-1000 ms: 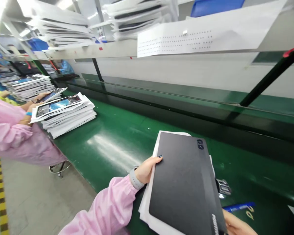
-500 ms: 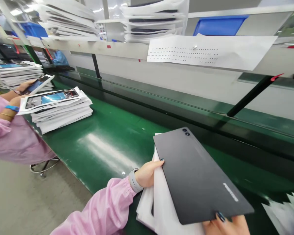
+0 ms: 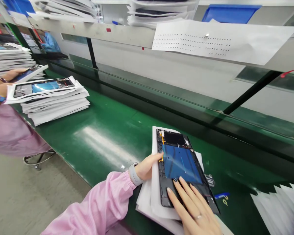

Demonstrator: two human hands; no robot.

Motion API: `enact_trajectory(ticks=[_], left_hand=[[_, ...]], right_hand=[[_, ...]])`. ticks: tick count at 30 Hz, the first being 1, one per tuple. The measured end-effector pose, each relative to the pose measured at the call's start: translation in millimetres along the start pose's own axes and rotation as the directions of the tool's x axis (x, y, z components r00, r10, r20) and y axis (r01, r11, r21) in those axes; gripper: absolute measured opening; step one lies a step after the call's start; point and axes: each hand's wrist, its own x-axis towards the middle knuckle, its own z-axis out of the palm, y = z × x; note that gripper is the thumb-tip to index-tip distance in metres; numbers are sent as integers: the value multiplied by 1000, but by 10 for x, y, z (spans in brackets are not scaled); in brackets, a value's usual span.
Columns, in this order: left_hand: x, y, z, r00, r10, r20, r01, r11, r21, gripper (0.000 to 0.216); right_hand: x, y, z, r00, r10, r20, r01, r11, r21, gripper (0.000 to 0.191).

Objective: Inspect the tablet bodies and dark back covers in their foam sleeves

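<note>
An opened tablet [image 3: 181, 163], its inside up with a blue panel and black frame, lies on a small pile of white foam sheets [image 3: 156, 199] on the green belt [image 3: 107, 137]. My left hand [image 3: 147, 167] touches the tablet's left edge, fingers curled against it and the sheets. My right hand [image 3: 193, 205] lies flat on the tablet's near end, fingers stretched out over the blue panel. A pink sleeve and a grey watch cover my left wrist.
To the left a person in pink holds a tablet beside a tall stack of sheeted tablets [image 3: 51, 101]. A blue pen [image 3: 220, 195] lies right of my pile. White sheets [image 3: 279, 205] show at the lower right. A dotted paper [image 3: 210, 40] hangs from the shelf.
The tablet was held back-side up in both hands; now it lies flipped, inside up, on the white sheets. My right hand has let go and rests flat on it.
</note>
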Motion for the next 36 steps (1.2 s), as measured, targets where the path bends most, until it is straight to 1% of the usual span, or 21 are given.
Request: enact_trajectory(ticks=[2,4,5,6,7,8,9,10,11,12,13,14,15,16,18,22,25,28,31,34,36], left_hand=[[8,-12,-7,998,16,-67,-14,999,43,44],[9,-15,-16,991,27,-128,-20,998,54,38],[6,-11,-17,987,30,-155,-21,998,53,36],[-1,-5,-14,983,32,-179,-23,998,53,33],[-11,3,-8,980,29,-195,-19,998,52,31],[-22,11,0,979,26,-202,-16,999,49,30],[-33,17,7,980,21,-199,-11,999,48,29],[-44,20,13,981,18,-192,-9,999,50,29],[-52,19,16,983,17,-181,-7,999,54,29],[-57,16,15,986,13,-168,-3,998,59,30],[-61,10,11,988,7,-155,4,998,66,30],[-62,2,5,990,-2,-144,12,997,72,30],[-63,-6,-3,991,-12,-133,22,997,77,31],[-65,-14,-11,992,-22,-123,32,996,81,31],[-73,-28,-24,993,-36,-109,46,995,89,33],[-114,-39,-39,990,-46,-134,60,993,106,39],[-151,-37,-52,986,-66,-151,87,987,134,42],[-180,-29,-72,989,-70,-130,90,984,155,43],[-204,-18,-86,991,-78,-109,97,979,177,42],[-218,-12,-86,991,-91,-93,109,972,208,46],[-220,-13,-80,991,-104,-86,121,965,231,51]], right_hand=[[35,78,-22,993,-87,77,89,996,-18,63],[20,174,-69,992,-88,86,84,996,42,58],[1,221,-99,998,-27,59,22,995,98,53],[-24,267,-128,996,88,13,-89,983,159,46],[-50,312,-154,967,252,-48,-235,945,227,37],[-76,357,-173,897,433,-94,-386,868,312,27],[-100,402,-183,798,592,-115,-504,760,410,18],[-120,447,-182,694,714,-97,-577,632,517,14],[-137,489,-170,611,790,-44,-599,498,626,17],[-151,528,-148,556,830,27,-584,368,724,21],[-164,560,-119,526,844,102,-551,247,797,24],[-176,583,-86,507,846,165,-519,146,842,26],[-188,597,-54,493,846,204,-490,76,868,26],[-199,600,-28,486,845,223,-468,36,883,26],[-214,573,-11,485,842,238,-459,13,888,22],[-199,437,-104,538,804,253,-459,27,888,22],[-181,359,-165,563,794,228,-389,11,921,28],[-200,357,-150,541,786,298,-345,-116,931,33],[-239,404,-110,511,762,398,-346,-241,907,28],[-274,448,-98,543,718,435,-282,-333,900,24],[-295,462,-101,547,697,464,-251,-392,885,23]])
